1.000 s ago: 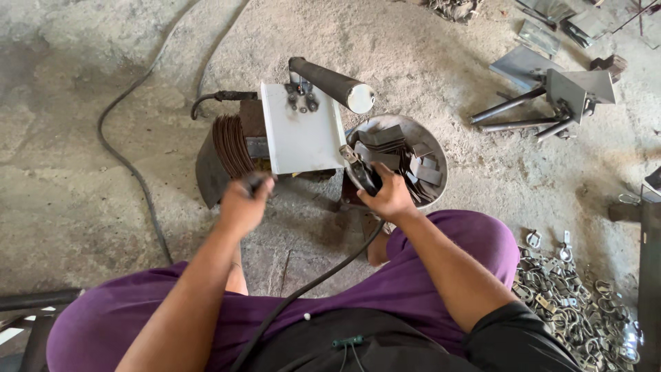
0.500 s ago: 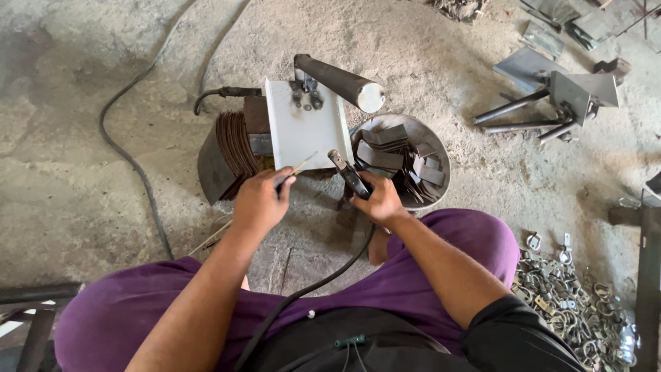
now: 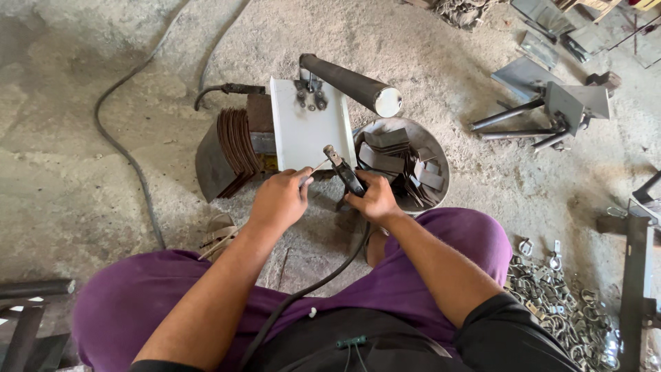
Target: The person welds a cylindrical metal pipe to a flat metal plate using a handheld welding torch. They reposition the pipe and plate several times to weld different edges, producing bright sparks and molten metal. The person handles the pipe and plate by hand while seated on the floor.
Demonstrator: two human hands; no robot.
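Note:
My right hand (image 3: 375,198) grips a black electrode holder (image 3: 345,173) whose cable runs back over my lap. My left hand (image 3: 281,200) pinches a thin welding rod (image 3: 318,165) and holds its end at the holder's jaw. Both hands hover at the near edge of a white metal plate (image 3: 303,131) that rests on the ground. A dark steel pipe (image 3: 348,84) with small clamps lies across the far end of the plate.
A stack of rusty bent plates (image 3: 234,145) sits left of the white plate. A round pan of metal offcuts (image 3: 406,162) lies to its right. A black cable (image 3: 131,165) curves over the concrete. Welded brackets (image 3: 551,110) and small shackles (image 3: 551,289) lie at right.
My left hand moved right from beside the rusty stack, bringing a thin rod up to the holder. My right hand tilted the holder toward the white plate.

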